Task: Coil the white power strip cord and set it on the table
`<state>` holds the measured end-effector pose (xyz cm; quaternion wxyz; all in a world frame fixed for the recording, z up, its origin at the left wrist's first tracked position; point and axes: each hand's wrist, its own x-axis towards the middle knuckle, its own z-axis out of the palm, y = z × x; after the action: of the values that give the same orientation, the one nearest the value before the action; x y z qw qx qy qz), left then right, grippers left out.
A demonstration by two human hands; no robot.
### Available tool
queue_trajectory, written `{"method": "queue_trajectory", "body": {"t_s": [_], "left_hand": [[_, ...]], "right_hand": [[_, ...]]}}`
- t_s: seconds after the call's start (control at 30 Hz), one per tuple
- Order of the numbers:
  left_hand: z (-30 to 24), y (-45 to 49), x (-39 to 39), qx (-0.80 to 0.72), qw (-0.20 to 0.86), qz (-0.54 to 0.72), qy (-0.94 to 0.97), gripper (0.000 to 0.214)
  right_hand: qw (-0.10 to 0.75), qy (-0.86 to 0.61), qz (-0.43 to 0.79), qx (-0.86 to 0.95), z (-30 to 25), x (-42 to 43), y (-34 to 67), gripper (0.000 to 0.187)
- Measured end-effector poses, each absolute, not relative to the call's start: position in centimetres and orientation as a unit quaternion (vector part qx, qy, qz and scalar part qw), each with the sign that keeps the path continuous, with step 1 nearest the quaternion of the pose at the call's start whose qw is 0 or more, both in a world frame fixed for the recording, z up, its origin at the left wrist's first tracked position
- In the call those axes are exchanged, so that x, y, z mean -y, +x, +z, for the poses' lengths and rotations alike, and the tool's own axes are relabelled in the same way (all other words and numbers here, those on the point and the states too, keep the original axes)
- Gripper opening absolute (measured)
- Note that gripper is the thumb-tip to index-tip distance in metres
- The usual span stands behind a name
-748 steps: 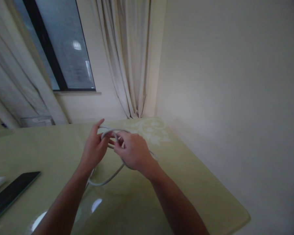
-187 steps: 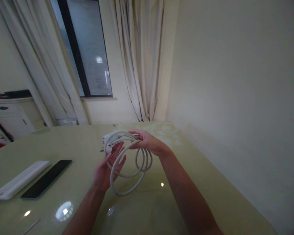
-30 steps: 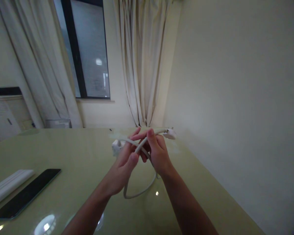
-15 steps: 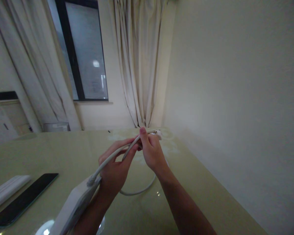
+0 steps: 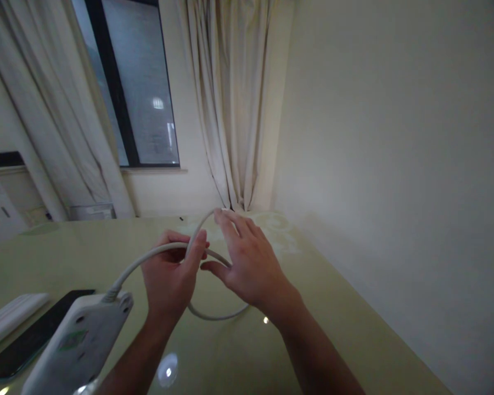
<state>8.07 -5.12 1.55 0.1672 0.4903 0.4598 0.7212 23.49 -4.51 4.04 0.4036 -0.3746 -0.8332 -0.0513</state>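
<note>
My left hand [image 5: 170, 280] is closed around a thick white cable [image 5: 148, 257], pinching it between thumb and fingers above the table. The cable runs left and down to a white power strip [image 5: 76, 348] that hangs in the lower left of the view. A loop of the same cable curves under my hands. My right hand [image 5: 247, 263] sits just right of the left, fingers stretched out and apart, touching the cable loop near its top without gripping it.
A glossy pale green table [image 5: 346, 329] fills the lower view, against a cream wall on the right. A dark phone [image 5: 24, 337] and a white strip-shaped object [image 5: 8, 321] lie at the left. Curtains [image 5: 226, 104] and a window [image 5: 132, 82] stand behind.
My right hand has let go of the cable and spread its fingers. The power strip has swung up and nearer at lower left. My left hand has kept its hold.
</note>
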Motion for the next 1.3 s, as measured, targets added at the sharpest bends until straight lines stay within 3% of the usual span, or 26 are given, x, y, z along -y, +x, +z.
{"method": "queue_trajectory", "body": {"t_s": [0.07, 0.13, 0.23, 0.37, 0.63, 0.73, 0.9, 1.0, 1.17, 1.23, 1.3], "left_hand": [[2.0, 8.0, 5.2, -0.455, 0.193, 0.718, 0.491, 0.031], [2.3, 7.9, 5.1, -0.445, 0.219, 0.718, 0.488, 0.033], [2.7, 7.5, 4.8, -0.42, 0.259, 0.719, 0.49, 0.04], [2.9, 6.7, 4.5, -0.403, 0.295, 0.699, 0.511, 0.033], [3.1, 4.1, 3.9, -0.435, 0.313, 0.671, 0.513, 0.028], [3.5, 3.6, 3.9, -0.414, 0.388, 0.673, 0.475, 0.028], [4.4, 4.4, 3.9, -0.326, 0.634, 0.63, 0.307, 0.02], [4.5, 4.6, 3.5, -0.291, 0.704, 0.614, 0.21, 0.032], [3.1, 0.4, 1.3, -0.213, 0.661, 0.701, 0.162, 0.045], [2.2, -3.0, 0.5, -0.248, 0.61, 0.73, 0.182, 0.044], [1.2, -6.8, 0.1, -0.321, 0.53, 0.754, 0.218, 0.042]], "right_hand": [[0.376, -0.372, -0.07, 0.846, 3.6, 4.3, 23.1, 0.083], [0.382, -0.378, -0.079, 0.839, 3.4, 4.0, 22.8, 0.081], [0.403, -0.376, -0.093, 0.829, 3.4, 3.5, 22.6, 0.062], [0.361, -0.383, -0.13, 0.841, 3.3, 2.2, 22.7, 0.025], [0.36, -0.278, -0.127, 0.881, 3.0, 1.2, 23.1, 0.013], [0.367, -0.25, -0.144, 0.884, 2.8, 1.3, 23.1, 0.022], [0.381, -0.177, -0.213, 0.882, 1.7, 1.4, 22.8, 0.042], [0.368, -0.136, -0.231, 0.89, 0.5, 1.5, 22.3, 0.051], [0.437, -0.151, -0.073, 0.883, -2.7, 0.6, 24.9, 0.064], [0.455, -0.198, 0.018, 0.868, -3.5, -0.3, 28.2, 0.073], [0.486, -0.276, 0.092, 0.824, -3.5, -1.5, 33.1, 0.071]]}}
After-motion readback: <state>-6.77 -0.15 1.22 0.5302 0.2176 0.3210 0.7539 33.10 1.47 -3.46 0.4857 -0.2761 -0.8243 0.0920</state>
